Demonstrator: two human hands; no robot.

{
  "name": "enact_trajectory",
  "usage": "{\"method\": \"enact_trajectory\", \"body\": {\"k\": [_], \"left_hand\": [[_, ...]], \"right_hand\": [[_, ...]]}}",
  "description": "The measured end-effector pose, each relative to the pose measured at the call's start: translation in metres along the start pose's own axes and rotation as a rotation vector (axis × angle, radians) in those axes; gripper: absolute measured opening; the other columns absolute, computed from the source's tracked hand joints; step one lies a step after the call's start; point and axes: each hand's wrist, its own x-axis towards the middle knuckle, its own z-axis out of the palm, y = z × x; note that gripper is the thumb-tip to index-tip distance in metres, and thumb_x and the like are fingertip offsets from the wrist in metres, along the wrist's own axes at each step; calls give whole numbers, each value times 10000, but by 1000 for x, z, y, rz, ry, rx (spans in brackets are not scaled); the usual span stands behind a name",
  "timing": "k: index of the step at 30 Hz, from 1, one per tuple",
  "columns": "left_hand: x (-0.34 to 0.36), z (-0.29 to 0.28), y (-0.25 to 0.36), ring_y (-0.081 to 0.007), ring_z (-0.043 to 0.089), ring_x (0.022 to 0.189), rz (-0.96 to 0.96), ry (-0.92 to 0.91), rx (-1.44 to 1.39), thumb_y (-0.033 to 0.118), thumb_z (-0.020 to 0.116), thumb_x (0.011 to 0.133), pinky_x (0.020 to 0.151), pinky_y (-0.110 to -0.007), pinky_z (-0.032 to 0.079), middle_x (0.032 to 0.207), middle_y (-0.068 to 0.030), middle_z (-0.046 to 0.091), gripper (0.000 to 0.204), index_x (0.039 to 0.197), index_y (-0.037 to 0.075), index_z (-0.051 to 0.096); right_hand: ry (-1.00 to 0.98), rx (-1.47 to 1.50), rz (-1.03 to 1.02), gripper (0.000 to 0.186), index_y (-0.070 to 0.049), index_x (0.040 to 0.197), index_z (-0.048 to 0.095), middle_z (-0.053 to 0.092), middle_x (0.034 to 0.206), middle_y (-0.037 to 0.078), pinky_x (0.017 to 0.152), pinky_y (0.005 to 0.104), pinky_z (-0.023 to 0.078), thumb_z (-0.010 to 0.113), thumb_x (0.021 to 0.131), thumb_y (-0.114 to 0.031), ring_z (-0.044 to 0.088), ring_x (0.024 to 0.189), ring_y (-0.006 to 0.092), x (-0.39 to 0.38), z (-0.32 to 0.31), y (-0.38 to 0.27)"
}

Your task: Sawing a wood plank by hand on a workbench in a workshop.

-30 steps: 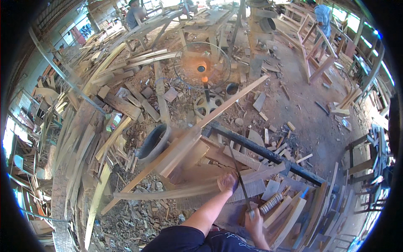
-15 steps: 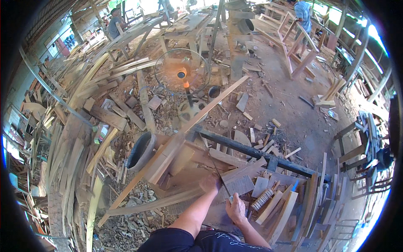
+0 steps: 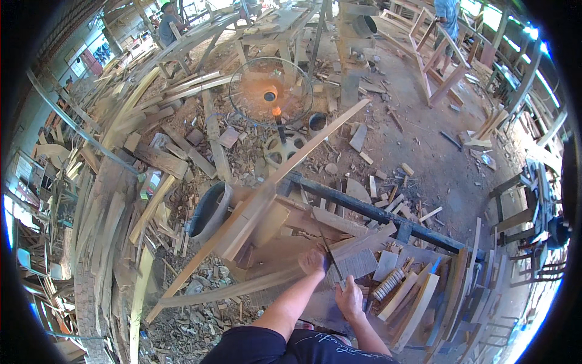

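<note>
My left hand (image 3: 313, 262) grips a long, slightly curved board (image 3: 224, 293) lying across wooden pieces at bench height, right beside a long thin dark blade (image 3: 324, 237), perhaps a saw, that crosses it. My right hand (image 3: 350, 296) is closed on the near end of that blade. A straight long board (image 3: 241, 225) lies diagonally behind my left hand. A grey grooved block (image 3: 356, 262) sits under the curved board's right part. A ribbed cylindrical object (image 3: 389, 284) and several offcuts (image 3: 418, 298) lie right of my right hand.
A dark beam (image 3: 370, 208) runs behind my hands. An oval container (image 3: 207, 212) stands left. Piled planks (image 3: 97, 236) fill the left side. A round glass-like ring (image 3: 271, 60) surrounds an orange-tipped post. Two people (image 3: 167, 30) (image 3: 447, 21) are farther back, one beside a wooden frame (image 3: 445, 85).
My right hand has moved forward with the blade since a second ago, closer to my left hand, which stays on the board. The view has shifted slightly.
</note>
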Motion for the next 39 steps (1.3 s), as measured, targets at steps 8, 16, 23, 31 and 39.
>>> {"method": "enact_trajectory", "body": {"k": [8,16,23,31,39], "left_hand": [[8,-50,21,-317,668,620,-13,-105,-2,429,470,931,626,-434,484,613,-164,662,538,614,75,721],[14,-35,20,-303,683,626,-55,-174,29,453,434,955,625,-423,497,667,-172,684,584,615,77,724],[1,-25,15,-329,671,706,-134,-234,-88,392,414,957,703,-470,428,681,-145,681,522,646,105,719],[15,-32,16,-319,650,605,-73,-280,-8,320,412,943,593,-461,470,664,-164,674,492,627,73,698],[10,23,-5,-266,509,430,7,-5,187,398,444,954,479,-385,398,452,-76,521,574,453,135,543]], "right_hand": [[-127,-72,210,276,-25,981,480,640,822,293,682,547,490,663,877,-204,627,796,482,-23,-7,-5],[37,-82,34,314,1,1079,525,642,808,290,670,556,486,665,876,-193,620,766,503,-16,-6,-15],[-123,-7,184,364,-4,1116,530,655,887,289,731,529,509,665,864,-229,634,838,480,-36,-17,4],[2,-78,39,286,-18,1044,533,647,875,270,706,534,488,650,893,-231,626,844,471,-33,-9,2],[114,-10,-20,273,-4,1012,518,642,883,268,734,519,494,653,876,-198,622,868,467,-22,8,17]]}}
